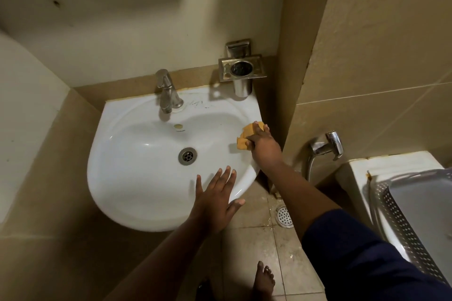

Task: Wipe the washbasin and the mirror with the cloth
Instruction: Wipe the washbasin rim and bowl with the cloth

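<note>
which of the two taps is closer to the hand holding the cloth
The wall tap with the hose, right of the washbasin. The right hand presses the orange cloth near it; the basin faucet stands farther left.

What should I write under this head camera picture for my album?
Right hand presses an orange cloth on the white washbasin rim; open left hand hovers at the front.

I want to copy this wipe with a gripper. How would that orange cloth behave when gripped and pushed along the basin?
The cloth looks soft and floppy: it bunches in folds under the right hand. Probably light, since the fingers cover it easily. On the glossy washbasin rim it likely slides readily.
</note>
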A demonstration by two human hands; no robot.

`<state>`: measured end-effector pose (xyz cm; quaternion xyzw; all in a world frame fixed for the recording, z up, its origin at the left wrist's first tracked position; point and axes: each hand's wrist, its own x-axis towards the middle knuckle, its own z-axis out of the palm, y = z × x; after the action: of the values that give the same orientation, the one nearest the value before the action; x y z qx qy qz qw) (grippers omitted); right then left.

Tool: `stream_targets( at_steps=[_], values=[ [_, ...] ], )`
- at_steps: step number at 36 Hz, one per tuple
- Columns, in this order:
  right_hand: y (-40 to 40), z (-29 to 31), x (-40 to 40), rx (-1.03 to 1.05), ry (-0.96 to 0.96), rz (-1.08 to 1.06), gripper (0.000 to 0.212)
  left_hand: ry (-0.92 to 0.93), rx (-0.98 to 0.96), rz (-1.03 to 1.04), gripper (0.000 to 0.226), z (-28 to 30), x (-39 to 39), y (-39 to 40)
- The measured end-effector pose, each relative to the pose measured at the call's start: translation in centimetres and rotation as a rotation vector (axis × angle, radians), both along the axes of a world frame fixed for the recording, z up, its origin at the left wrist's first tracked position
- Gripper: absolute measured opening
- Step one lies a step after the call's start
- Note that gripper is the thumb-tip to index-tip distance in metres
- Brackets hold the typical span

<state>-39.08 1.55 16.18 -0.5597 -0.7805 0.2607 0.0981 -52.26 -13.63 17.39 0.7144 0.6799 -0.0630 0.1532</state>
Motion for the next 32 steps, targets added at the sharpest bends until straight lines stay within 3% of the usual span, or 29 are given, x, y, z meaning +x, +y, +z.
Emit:
stream_targets(
  at_steps=[6,12,19,27,32],
  values=[
    [-1.0,-0.3,0.0,0.045,0.028,-0.044,0.034,0.009,-0.020,-0.045,0.098,0.7,1.1,0.6],
    [2.4,1.0,-0.5,0.030,-0.070,0.033,0.035,0.021,-0.004,-0.047,0.063,0.4,1.0,0.4],
    [3.9,1.4,-0.7,-0.017,-0.113,0.088,0.031,0.040,0.043,-0.033,0.065,-0.1,0.8,0.1],
    [0.2,0.5,0.2,0.029,0.004,0.004,0.029,0.032,-0.013,-0.004,0.058,0.4,1.1,0.2],
    [3.0,1.1,-0.5,0.035,-0.082,0.067,0.031,0.032,-0.006,-0.018,0.055,-0.1,1.0,0.2]
  ],
)
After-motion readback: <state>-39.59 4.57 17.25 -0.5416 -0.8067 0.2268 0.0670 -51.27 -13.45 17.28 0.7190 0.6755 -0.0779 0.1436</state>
